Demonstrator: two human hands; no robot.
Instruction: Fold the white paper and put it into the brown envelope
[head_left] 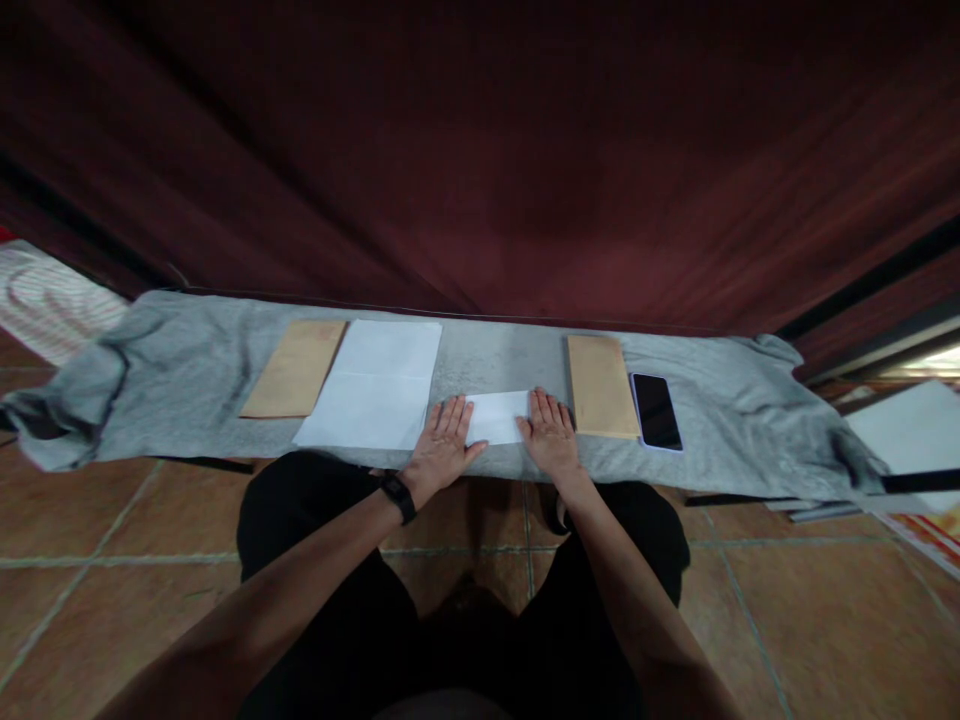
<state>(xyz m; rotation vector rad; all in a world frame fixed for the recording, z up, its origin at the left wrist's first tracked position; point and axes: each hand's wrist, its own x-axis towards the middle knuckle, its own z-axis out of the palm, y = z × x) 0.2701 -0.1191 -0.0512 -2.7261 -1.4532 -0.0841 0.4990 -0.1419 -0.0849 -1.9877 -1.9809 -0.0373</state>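
Folded paper [497,416] lies crosswise between flat hands.

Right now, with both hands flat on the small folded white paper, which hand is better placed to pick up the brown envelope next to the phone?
Probably the right hand. It rests on the folded paper's right end, right beside that brown envelope. The left hand lies on the paper's far side, nearer the white sheets.

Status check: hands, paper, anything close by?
Left hand and right hand flat, pressing the folded paper from both ends. Paper lies on grey cloth. Envelope beside right hand.
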